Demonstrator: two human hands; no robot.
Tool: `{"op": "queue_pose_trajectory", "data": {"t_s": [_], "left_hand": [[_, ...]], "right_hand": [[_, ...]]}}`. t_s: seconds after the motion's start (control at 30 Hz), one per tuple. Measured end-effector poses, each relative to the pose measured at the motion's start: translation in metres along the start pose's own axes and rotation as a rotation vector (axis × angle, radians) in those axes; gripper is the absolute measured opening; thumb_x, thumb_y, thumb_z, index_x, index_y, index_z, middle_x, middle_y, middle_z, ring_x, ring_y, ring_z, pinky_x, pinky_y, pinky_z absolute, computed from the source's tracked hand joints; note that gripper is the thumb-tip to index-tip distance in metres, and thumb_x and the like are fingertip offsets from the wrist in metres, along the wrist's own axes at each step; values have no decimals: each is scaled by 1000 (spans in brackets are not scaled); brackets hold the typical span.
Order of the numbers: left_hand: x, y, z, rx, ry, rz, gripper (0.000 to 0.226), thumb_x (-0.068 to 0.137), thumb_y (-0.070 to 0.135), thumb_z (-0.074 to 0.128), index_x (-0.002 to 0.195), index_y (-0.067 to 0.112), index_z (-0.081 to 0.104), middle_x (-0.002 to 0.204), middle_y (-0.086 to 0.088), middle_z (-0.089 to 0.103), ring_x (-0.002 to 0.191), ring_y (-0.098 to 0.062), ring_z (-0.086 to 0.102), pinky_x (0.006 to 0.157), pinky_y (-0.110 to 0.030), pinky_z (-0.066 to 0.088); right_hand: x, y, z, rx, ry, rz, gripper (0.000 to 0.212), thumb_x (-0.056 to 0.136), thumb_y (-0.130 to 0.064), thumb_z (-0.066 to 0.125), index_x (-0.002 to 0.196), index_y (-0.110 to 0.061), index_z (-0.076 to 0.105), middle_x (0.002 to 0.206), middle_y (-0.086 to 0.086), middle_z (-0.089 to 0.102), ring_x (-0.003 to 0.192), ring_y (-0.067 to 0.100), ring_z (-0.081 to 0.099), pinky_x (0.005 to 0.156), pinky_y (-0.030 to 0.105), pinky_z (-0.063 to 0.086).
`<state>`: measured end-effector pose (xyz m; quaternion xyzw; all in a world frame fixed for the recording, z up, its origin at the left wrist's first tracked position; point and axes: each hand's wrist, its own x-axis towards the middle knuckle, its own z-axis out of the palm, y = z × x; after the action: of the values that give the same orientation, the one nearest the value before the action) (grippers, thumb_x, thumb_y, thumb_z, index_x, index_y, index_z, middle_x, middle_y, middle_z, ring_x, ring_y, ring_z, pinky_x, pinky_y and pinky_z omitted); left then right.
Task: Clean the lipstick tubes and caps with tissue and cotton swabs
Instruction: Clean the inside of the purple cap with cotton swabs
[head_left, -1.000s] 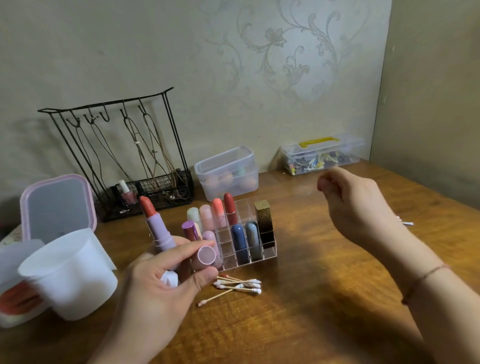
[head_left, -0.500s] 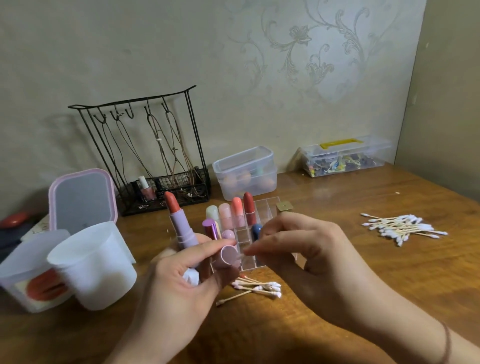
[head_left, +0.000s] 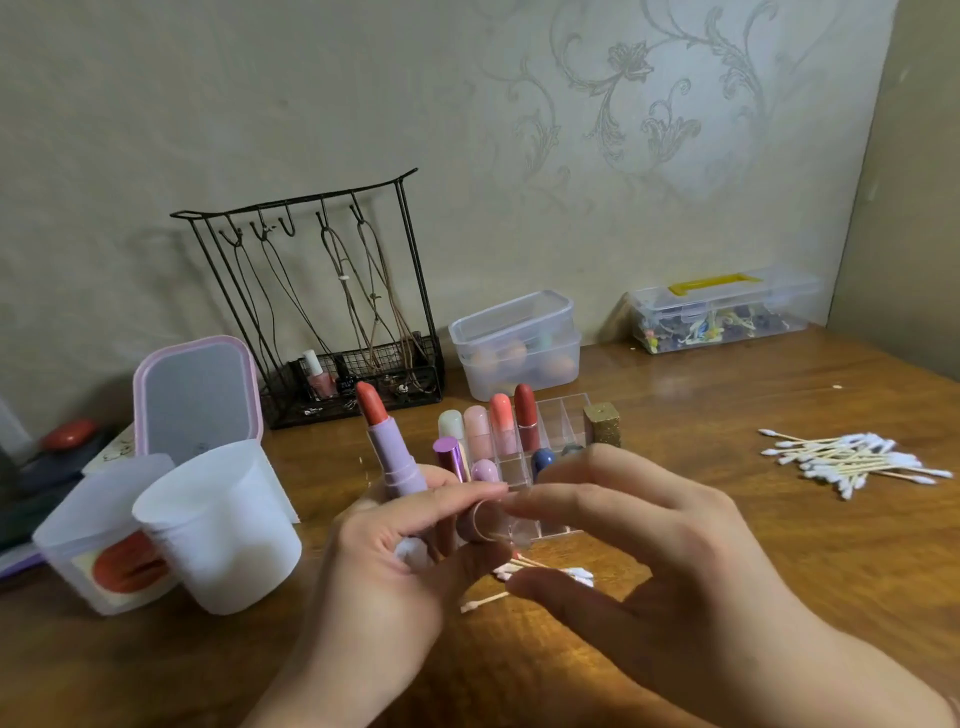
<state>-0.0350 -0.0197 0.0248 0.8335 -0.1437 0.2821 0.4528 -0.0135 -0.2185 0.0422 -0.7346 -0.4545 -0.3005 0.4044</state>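
Taking the cap from the open lipstick

The left hand (head_left: 384, 566) grips a purple lipstick tube (head_left: 396, 457) standing up, its red tip bare, with a bit of white tissue (head_left: 410, 552) tucked in the palm. Its fingers (head_left: 457, 499) also pinch the little pink cap (head_left: 485, 522). The right hand (head_left: 649, 561) reaches in with loose, spread fingers, tips right at the cap, holding nothing I can see. Used cotton swabs (head_left: 540, 574) lie on the tabletop (head_left: 727, 571) just under both hands; fresh swabs (head_left: 852, 460) sit far off to the right. Next, I think, the right fingers must pinch the cap gently and pull it away for wiping.
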Motion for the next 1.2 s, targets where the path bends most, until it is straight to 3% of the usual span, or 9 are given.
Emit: {"op": "queue_pose_trajectory", "data": {"t_s": [0.2, 0.33, 0.5, 0.6, 0.7, 0.8, 0.9, 1.0, 1.2], "left_hand": [[1, 6, 2, -41, -7, 3, 29, 62, 38, 72, 91, 43, 75, 89, 14, 68, 86, -13, 65, 71, -21, 55], [0, 2, 3, -148, -1, 19, 29, 64, 20, 83, 90, 32, 78, 90, 0, 70, 86, -26, 67, 70, -38, 59], [-2, 7, 1, -124, -25, -40, 28, 64, 22, 77, 90, 32, 78, 92, 3, 74, 91, -17, 69, 74, -28, 58], [-1, 9, 1, -133, -17, -39, 26, 66, 27, 79, 90, 34, 78, 92, 3, 74, 90, -19, 69, 72, -30, 58], [-1, 5, 4, -160, 3, -44, 28, 64, 36, 85, 91, 32, 78, 90, -1, 72, 87, -27, 68, 73, -48, 58], [-2, 0, 5, -176, 8, -56, 31, 62, 43, 82, 90, 30, 79, 89, -3, 69, 82, -29, 67, 69, -54, 57], [-2, -1, 5, -112, 7, -23, 31, 62, 46, 83, 91, 34, 78, 90, -2, 67, 83, -29, 67, 68, -50, 58], [-3, -1, 3, 45, 22, -10, 34, 61, 56, 75, 92, 42, 76, 91, 9, 66, 87, -17, 65, 71, -37, 57], [-2, -2, -2, 258, 1, 36, 41, 66, 56, 63, 107, 54, 65, 97, 16, 60, 93, -12, 60, 68, -31, 56]], "right_hand": [[1, -3, 8, -88, 103, -122, 14, 84, -19, 78, 95, -11, 79, 88, -1, 67, 76, 15, 62, 73, 20, 51], [0, -3, 9, -161, 140, -111, 13, 83, -16, 77, 96, -12, 79, 85, -1, 69, 73, 15, 63, 71, 18, 50], [-3, -5, 21, 65, 172, -29, 16, 84, -19, 74, 97, -11, 80, 89, -1, 71, 79, 3, 65, 73, 13, 51], [-5, -5, 19, -50, 175, -21, 14, 84, -17, 75, 97, -13, 80, 88, -2, 67, 73, -3, 54, 70, 9, 45], [-5, -4, 10, -273, 156, -113, 12, 85, -13, 75, 96, -12, 78, 85, 3, 66, 72, 12, 61, 69, 16, 50], [-4, -3, 6, -397, 127, -190, 10, 85, -9, 75, 94, -6, 75, 78, 8, 64, 61, 26, 59, 53, 36, 53], [-3, -1, 8, -484, 52, -176, 8, 90, -11, 67, 90, -4, 73, 72, 8, 58, 54, 28, 52, 43, 39, 47], [-2, 1, 11, -541, -75, -96, 14, 76, -9, 81, 85, -8, 71, 69, 7, 56, 50, 27, 52, 39, 32, 46], [1, -1, 6, -495, -181, -10, 28, 59, -7, 91, 77, -14, 71, 62, -1, 58, 46, 20, 52, 53, 18, 22]]}}
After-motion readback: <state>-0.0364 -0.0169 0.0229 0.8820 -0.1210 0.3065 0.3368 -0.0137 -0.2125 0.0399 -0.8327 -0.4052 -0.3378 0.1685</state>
